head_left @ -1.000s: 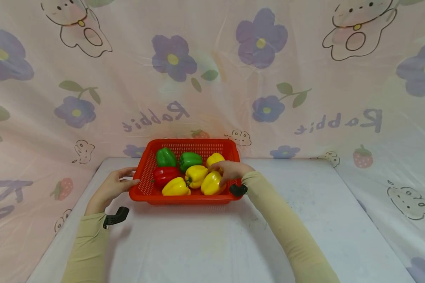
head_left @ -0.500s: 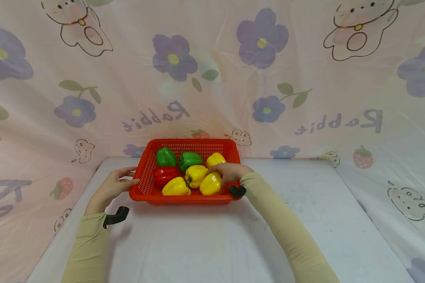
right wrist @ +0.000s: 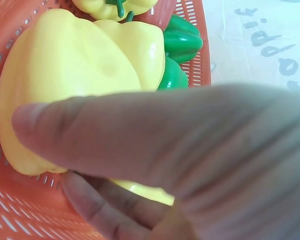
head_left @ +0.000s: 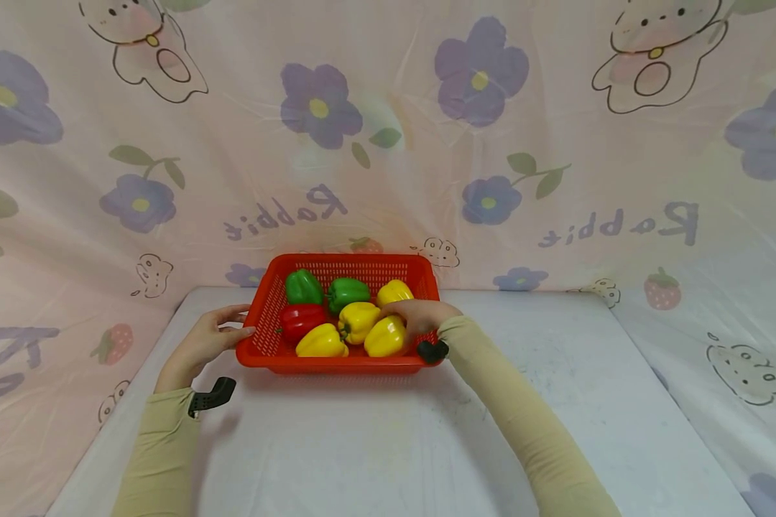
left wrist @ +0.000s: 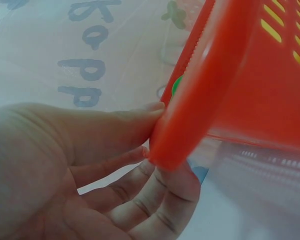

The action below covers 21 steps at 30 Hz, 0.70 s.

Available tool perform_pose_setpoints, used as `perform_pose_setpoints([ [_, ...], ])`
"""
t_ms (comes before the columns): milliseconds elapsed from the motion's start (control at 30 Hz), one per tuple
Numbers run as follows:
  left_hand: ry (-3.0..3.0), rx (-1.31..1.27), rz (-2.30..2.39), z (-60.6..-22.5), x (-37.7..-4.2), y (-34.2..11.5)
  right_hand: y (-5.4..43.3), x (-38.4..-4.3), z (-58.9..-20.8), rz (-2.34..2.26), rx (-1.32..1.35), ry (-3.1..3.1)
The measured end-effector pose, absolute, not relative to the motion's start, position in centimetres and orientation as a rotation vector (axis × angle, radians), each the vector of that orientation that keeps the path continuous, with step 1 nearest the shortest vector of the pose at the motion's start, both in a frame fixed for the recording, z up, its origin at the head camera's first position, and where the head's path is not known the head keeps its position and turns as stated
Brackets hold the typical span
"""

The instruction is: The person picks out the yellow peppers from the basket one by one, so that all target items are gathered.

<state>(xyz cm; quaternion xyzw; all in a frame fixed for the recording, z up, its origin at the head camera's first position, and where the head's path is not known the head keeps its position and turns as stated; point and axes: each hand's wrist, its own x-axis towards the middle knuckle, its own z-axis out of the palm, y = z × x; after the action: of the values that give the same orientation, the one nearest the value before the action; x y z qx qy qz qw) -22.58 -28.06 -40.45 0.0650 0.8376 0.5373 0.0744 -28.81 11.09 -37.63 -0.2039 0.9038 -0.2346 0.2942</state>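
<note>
A red plastic basket (head_left: 343, 362) holds several bell peppers. My left hand (head_left: 200, 345) grips its left rim; in the left wrist view the thumb lies on one side of the rim and curled fingers (left wrist: 175, 192) support it from below. Inside the basket, my right hand (head_left: 425, 316) holds the yellow bell pepper (head_left: 383, 337) at the front right. The right wrist view shows the thumb laid across this pepper (right wrist: 65, 65), with fingers at its other side. Another yellow pepper (head_left: 358, 322) is just left of the hand, and one more yellow pepper (head_left: 394, 290) lies behind it.
Also in the basket are a red pepper (head_left: 302, 322), a yellow pepper (head_left: 322, 342) at front left, and two green peppers, one (head_left: 304, 287) at the back left and one (head_left: 348, 294) in the middle. A white table (head_left: 362, 445) bears the basket, close to a patterned curtain (head_left: 388, 143).
The right hand has settled lower round the front-right yellow pepper, its thumb moving down behind it, and the pepper has shifted slightly left. The left hand and basket stay put.
</note>
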Motion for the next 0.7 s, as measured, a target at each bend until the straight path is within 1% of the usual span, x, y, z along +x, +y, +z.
perform_pose_setpoints([
  [233,2.518,0.186,1.598,-40.4,-22.57,-28.06,10.98,-28.81,-37.65,-0.618,-0.496,2.42],
  [567,2.522,0.181,1.597,-40.37,-22.59,-28.03,10.93,-28.73,-37.58,-0.621,-0.51,2.402],
  [700,2.518,0.175,1.601,-40.38,-22.58,-28.02,10.88,-28.83,-37.6,-0.613,-0.555,2.401],
])
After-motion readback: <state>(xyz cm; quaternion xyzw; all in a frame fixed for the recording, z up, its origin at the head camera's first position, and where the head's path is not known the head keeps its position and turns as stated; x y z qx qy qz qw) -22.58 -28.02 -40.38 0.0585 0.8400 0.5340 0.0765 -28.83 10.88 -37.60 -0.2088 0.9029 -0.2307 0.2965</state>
